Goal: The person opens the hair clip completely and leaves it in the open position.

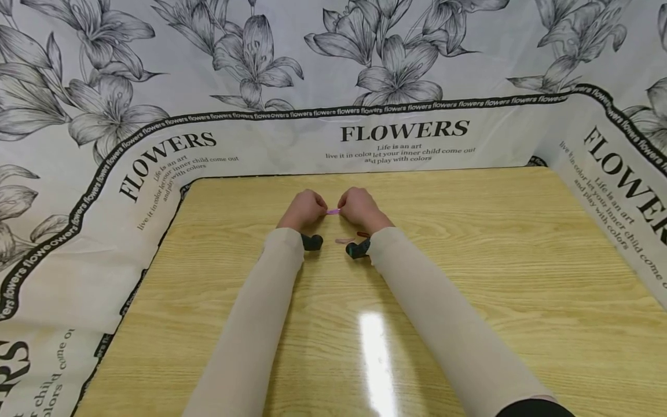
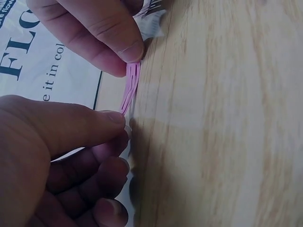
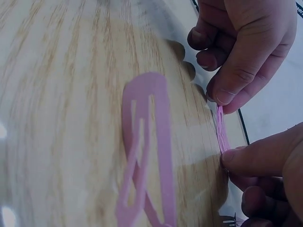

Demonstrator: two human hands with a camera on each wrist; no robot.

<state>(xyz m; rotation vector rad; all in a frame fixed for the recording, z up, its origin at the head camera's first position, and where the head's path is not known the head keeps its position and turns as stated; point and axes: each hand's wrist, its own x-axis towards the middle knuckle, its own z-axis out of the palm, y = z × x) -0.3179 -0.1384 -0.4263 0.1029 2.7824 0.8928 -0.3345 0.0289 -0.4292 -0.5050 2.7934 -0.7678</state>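
A pink snap hair clip is stretched between my two hands near the back of the table; its slotted metal strips show in the left wrist view. My left hand pinches one end between thumb and forefinger, its other fingers curled beneath. The opposite end is pinched by the thumb and forefinger of my right hand. Closer to me on the wood lies another pink snap clip, its inner tongue bent away from the frame. A red clip rests beside it, partly hidden by the right wrist camera.
The wooden table is bordered at the back and sides by a white cloth printed with flowers and lettering. Dark wrist cameras sit under both cuffs. A bright reflection shines on the tabletop between the sleeves.
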